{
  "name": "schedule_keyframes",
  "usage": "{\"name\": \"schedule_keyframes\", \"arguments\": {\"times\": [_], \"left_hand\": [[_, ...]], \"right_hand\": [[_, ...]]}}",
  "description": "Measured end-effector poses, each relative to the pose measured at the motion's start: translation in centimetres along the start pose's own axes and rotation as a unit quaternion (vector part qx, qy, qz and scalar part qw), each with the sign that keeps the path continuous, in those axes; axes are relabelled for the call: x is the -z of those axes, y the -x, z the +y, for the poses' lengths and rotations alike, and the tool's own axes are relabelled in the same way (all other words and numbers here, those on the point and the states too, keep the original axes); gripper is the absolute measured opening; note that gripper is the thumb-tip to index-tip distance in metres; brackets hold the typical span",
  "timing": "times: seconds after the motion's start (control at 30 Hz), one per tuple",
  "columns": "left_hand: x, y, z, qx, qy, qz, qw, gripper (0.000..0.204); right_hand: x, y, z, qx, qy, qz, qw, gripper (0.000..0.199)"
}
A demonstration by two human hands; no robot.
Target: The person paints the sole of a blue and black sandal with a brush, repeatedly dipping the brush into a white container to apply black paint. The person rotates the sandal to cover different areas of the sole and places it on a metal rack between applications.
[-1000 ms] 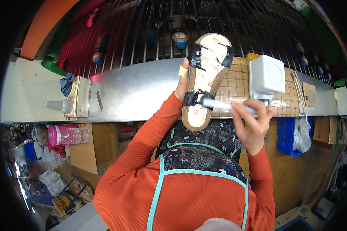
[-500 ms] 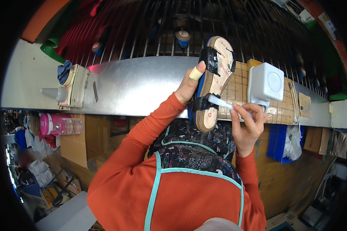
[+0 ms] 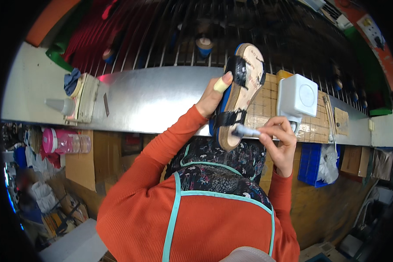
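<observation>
My left hand (image 3: 212, 93) is closed around the side of a sandal (image 3: 229, 114) on a blue last, tilted with its underside facing me. Pale tape wraps the thumb. Black straps fold over the sandal's cork-edged bottom. Between the thumb and fingers of my right hand (image 3: 282, 143) is a small brush (image 3: 250, 132) with a pale handle. Its dark bristles, smeared by motion, are at the narrow lower end of the sandal's bottom, just below the lower strap. Whether the tips touch the surface I cannot tell.
A white plastic container (image 3: 299, 95) stands on a taped brown board (image 3: 315, 124) to the right. Beyond the metal ledge (image 3: 157, 91) runs a rack of bars (image 3: 161, 43) carrying more lasts. At left stand a block (image 3: 88, 98) and a grey nozzle (image 3: 60, 105). A blue bin (image 3: 308, 168) hangs below.
The brush has moved down from the lower strap onto the sandal's lower end, its bristles now showing. My right hand shifted slightly left. My left hand keeps its hold.
</observation>
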State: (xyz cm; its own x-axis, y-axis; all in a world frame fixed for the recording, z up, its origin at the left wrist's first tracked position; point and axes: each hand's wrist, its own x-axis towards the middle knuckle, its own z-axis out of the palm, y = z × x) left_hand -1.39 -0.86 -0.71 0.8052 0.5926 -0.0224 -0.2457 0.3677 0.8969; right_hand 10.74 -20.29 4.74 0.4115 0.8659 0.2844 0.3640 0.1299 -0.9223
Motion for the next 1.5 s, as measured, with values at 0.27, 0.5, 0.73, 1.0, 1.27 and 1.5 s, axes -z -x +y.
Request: {"name": "schedule_keyframes", "arguments": {"times": [0.27, 0.5, 0.73, 1.0, 1.27, 1.5], "left_hand": [[-0.9, 0.7, -0.7, -0.043, -0.039, -0.086, 0.995, 0.108], [0.3, 0.7, -1.5, -0.021, 0.134, -0.088, 0.987, 0.112], [0.4, -1.4, -0.5, 0.024, 0.274, -0.046, 0.960, 0.088], [-5.1, -0.7, 0.7, -0.026, 0.157, 0.059, 0.986, 0.105], [-4.0, -0.3, 1.0, -0.048, -0.075, -0.095, 0.991, 0.118], [1.7, 3.8, -3.5, 0.193, 0.121, -0.199, 0.953, 0.104]], "right_hand": [[1.9, -5.0, -0.1, 0.108, 0.231, 0.214, 0.943, 0.013], [-0.8, -3.2, 0.3, 0.218, 0.425, 0.328, 0.815, 0.025], [-1.1, -0.4, 3.0, -0.061, -0.184, 0.102, 0.976, 0.029], [-1.3, -2.0, 2.4, -0.033, -0.345, 0.128, 0.929, 0.065], [5.7, -7.1, 1.5, -0.132, -0.442, 0.157, 0.873, 0.051], [15.2, -16.2, 5.5, -0.174, -0.335, 0.218, 0.900, 0.038]]}}
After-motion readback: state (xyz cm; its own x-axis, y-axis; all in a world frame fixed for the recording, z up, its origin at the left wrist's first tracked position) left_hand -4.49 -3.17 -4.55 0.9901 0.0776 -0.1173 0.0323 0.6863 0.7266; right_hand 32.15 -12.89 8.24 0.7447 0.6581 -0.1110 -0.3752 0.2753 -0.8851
